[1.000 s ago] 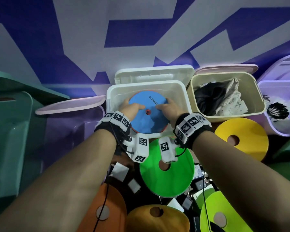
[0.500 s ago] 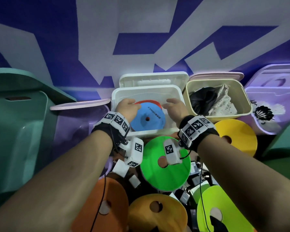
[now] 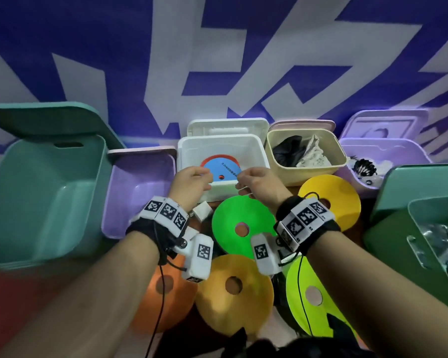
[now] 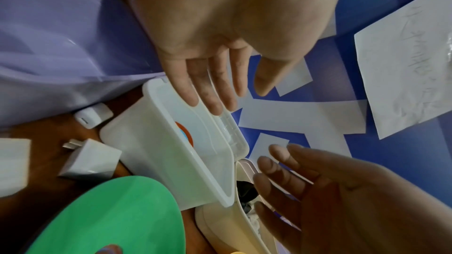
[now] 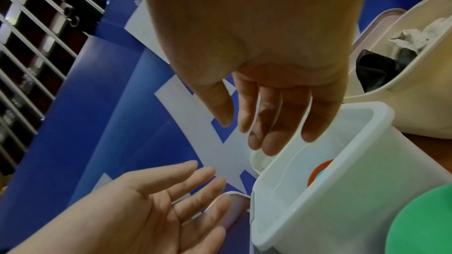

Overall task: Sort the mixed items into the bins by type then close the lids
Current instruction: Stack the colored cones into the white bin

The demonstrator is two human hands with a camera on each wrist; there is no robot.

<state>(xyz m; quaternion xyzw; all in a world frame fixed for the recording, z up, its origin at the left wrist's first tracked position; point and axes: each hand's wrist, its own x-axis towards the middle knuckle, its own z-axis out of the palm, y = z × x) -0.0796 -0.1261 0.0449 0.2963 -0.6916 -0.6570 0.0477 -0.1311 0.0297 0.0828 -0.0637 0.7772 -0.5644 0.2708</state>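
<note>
Both hands lifted off blue disc, fingers loose, empty. Risk: sleeve-level camera cables snagging green disc on next reach.

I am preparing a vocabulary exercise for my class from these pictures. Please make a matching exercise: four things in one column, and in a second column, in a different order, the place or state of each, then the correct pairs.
Things:
1. blue disc
2. bright green disc
3. black and white cloth
4. left hand

Places or states:
A. inside the cream bin
B. open, holding nothing
C. on the table, in front of the white bin
D. inside the white bin, on top of a red disc

Pairs: 1-D, 2-C, 3-A, 4-B
</note>
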